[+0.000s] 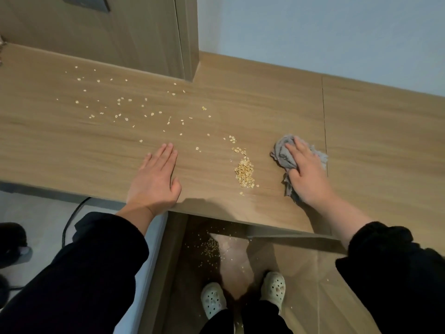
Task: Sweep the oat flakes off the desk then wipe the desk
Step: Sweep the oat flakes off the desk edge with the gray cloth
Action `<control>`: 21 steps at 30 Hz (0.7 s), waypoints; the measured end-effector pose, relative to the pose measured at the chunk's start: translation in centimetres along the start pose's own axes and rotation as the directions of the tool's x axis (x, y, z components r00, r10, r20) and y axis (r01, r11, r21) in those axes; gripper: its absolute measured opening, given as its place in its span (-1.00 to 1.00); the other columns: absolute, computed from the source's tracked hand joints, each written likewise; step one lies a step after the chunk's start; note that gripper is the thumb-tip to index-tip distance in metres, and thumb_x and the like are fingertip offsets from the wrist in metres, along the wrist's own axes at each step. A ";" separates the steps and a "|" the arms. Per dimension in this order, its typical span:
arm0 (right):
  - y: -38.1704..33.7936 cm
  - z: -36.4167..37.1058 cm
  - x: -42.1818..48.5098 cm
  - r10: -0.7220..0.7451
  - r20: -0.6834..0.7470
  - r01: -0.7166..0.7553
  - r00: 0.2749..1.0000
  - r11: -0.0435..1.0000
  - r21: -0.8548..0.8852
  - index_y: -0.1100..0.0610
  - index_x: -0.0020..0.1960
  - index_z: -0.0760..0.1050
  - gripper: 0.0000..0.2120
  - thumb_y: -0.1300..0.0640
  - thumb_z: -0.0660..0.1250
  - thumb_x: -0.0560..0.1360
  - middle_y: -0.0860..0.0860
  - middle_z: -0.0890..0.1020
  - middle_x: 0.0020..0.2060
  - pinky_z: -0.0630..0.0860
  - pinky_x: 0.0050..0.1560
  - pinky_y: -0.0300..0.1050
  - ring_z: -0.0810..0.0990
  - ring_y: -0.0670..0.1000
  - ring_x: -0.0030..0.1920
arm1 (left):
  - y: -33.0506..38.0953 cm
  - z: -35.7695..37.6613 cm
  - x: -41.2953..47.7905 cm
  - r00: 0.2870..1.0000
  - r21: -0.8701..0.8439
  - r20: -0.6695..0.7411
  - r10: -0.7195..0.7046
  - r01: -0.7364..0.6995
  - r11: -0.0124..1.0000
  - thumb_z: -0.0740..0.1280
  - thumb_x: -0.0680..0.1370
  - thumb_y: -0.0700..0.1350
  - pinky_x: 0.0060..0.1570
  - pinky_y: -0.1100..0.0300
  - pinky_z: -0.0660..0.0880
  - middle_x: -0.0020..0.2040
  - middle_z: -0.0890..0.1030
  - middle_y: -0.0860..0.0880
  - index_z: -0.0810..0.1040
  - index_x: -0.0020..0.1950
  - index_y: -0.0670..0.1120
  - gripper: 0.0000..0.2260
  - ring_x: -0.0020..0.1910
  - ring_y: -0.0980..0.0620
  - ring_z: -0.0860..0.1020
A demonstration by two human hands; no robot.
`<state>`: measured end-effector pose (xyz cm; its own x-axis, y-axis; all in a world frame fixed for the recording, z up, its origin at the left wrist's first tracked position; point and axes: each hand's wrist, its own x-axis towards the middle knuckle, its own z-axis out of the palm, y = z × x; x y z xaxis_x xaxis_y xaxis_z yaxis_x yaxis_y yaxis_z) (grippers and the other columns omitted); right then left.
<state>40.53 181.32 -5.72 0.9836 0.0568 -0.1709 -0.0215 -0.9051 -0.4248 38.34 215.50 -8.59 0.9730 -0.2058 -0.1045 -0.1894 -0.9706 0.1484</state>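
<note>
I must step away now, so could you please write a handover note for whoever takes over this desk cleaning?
The left hand lies flat on the desk by its front edge. The right hand presses the grey cloth.
A pile of oat flakes sits between the hands; loose flakes lie scattered behind the left hand, some on the floor.
Done: partly swept. Left: sweep the rest off, then wipe.
</note>
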 end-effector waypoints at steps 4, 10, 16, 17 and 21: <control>-1.0 2.9 -5.9 0.290 -0.220 -0.307 0.931 0.950 -0.049 0.13 0.57 0.11 -0.40 0.20 0.14 0.55 0.07 0.05 0.57 -0.05 0.55 0.10 -0.05 0.05 0.57 | 0.0 0.0 0.0 1.000 -0.010 0.000 0.001 -0.001 1.000 -0.13 0.48 0.10 0.49 0.10 -0.17 0.58 0.02 -0.08 0.06 0.56 -0.17 -0.32 0.55 0.06 -0.07; -8.3 7.0 -5.9 0.277 -0.174 -0.295 0.945 0.951 -0.092 0.12 0.59 -0.11 -0.36 0.09 0.06 0.58 0.12 -0.11 0.57 -0.18 0.54 0.09 -0.18 0.13 0.57 | 0.1 -0.1 -0.1 1.000 -0.016 -0.006 -0.011 0.011 1.000 -0.09 0.50 0.07 0.50 0.09 -0.11 0.57 0.06 -0.08 0.09 0.56 -0.15 -0.35 0.55 0.05 -0.02; -2.3 4.5 -6.3 0.283 -0.197 -0.305 0.939 0.948 -0.091 0.13 0.59 -0.02 -0.39 0.12 0.06 0.57 0.11 -0.05 0.58 -0.08 0.55 0.12 -0.12 0.09 0.57 | 0.3 -0.3 -0.1 0.999 -0.012 -0.003 -0.032 0.032 0.999 -0.02 0.51 0.03 0.48 0.13 -0.15 0.57 0.07 -0.07 0.10 0.56 -0.15 -0.37 0.54 0.06 -0.02; -1.0 3.9 -6.4 0.342 -0.228 -0.365 0.912 0.928 -0.068 0.15 0.58 0.01 -0.39 0.14 0.08 0.56 0.12 -0.01 0.58 -0.04 0.55 0.15 -0.08 0.10 0.57 | 0.3 -0.3 0.0 0.999 -0.016 -0.003 -0.035 0.035 0.999 -0.02 0.51 0.03 0.48 0.13 -0.15 0.57 0.06 -0.06 0.09 0.56 -0.15 -0.38 0.54 0.08 -0.04; -1.3 3.8 -5.7 0.494 -0.273 -0.521 0.825 0.853 -0.031 0.19 0.58 0.02 -0.38 0.16 0.10 0.55 0.17 0.00 0.57 -0.02 0.53 0.20 -0.04 0.15 0.56 | 0.3 -0.2 0.0 0.999 0.008 0.019 -0.040 0.040 0.999 -0.03 0.52 0.03 0.48 0.12 -0.18 0.57 -0.02 -0.04 0.03 0.57 -0.13 -0.38 0.52 0.12 -0.11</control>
<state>34.27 183.76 -7.58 0.8501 -0.5152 -0.1085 -0.5251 -0.8147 -0.2459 38.35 215.27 -8.37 0.9771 -0.1689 -0.1290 -0.1514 -0.9791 0.1358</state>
